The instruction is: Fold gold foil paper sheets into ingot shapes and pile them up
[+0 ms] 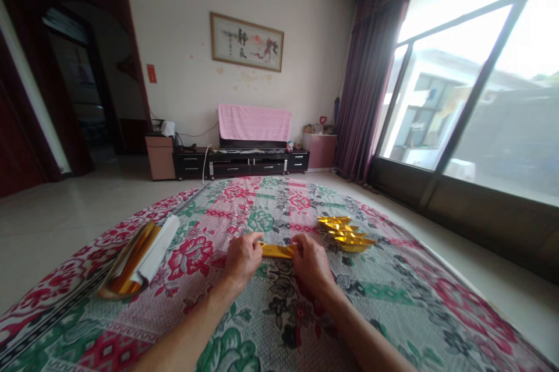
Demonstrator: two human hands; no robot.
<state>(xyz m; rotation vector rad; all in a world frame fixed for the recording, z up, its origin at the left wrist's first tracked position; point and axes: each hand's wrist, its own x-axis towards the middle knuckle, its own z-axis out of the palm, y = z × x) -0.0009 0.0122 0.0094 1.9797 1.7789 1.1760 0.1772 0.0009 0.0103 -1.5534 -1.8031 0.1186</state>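
Patterned cloth (414,279) covers a broad surface whose far edge curves across the room, with pale, glossy floor (78,203) beyond it on both sides. Near the middle, the left hand (243,258) and right hand (311,261) each pinch one end of a narrow gold strip (278,251), fingers closed on it and knuckles raised, with the strip running straight between them.

To the right of the right hand, apart from it, gold folded pieces (349,233) sit in an overlapping row, their ends pointed. Well to the left of the left hand, a bundle of sheets (133,261) lies aslant near the left border of the cloth. Open cloth separates it from the left hand, and more stretches from the gold pieces to the right edge and ahead of the hands to the far edge.

The strip is smooth and shiny, and the folded pieces catch bright glints. Gold and white sheets curl in the bundle, inside a brownish outer layer. Beneath them the cloth looks woven and textured, with red, green and dark flowers over pale bands.
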